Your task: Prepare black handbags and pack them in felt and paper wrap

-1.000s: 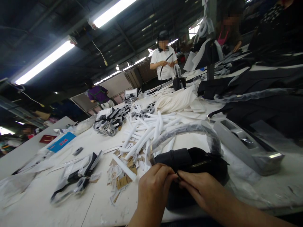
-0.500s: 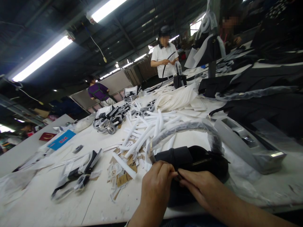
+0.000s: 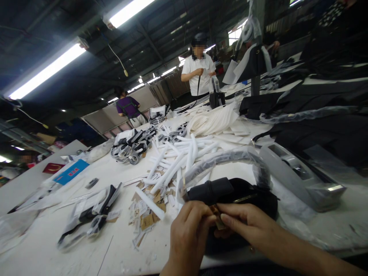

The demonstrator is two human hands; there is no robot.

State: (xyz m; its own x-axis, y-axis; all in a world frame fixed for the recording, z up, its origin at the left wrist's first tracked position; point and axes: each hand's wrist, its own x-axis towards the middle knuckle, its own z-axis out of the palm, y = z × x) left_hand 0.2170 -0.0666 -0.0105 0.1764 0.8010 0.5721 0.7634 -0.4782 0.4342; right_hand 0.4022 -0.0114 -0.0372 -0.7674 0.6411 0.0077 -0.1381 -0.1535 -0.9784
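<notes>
A black handbag (image 3: 250, 197) sits at the table's near edge, its arched handle (image 3: 227, 155) wrapped in clear plastic. My left hand (image 3: 189, 226) is closed, with thumb and fingertips pinching a small gold-coloured metal clasp (image 3: 218, 220) at the bag's front. From the other side my right hand (image 3: 250, 220) pinches the same clasp between thumb and fingers. A dark rolled flap (image 3: 211, 190) lies across the bag's top just above my fingers, and a zipper shows beside it. The fingers hide part of the clasp and the bag's front below.
Right of the bag stands a grey tape dispenser (image 3: 301, 176). White foam rods (image 3: 169, 174) and paper tags (image 3: 148, 218) are heaped to the left. Farther left lies a wrapped black strap bundle (image 3: 92, 211). A co-worker in white (image 3: 198, 71) stands across the table.
The gold clasp now shows between my fingertips; before, the fingers mostly covered it. My right hand has turned slightly. The co-worker's hands have shifted along a black strap.
</notes>
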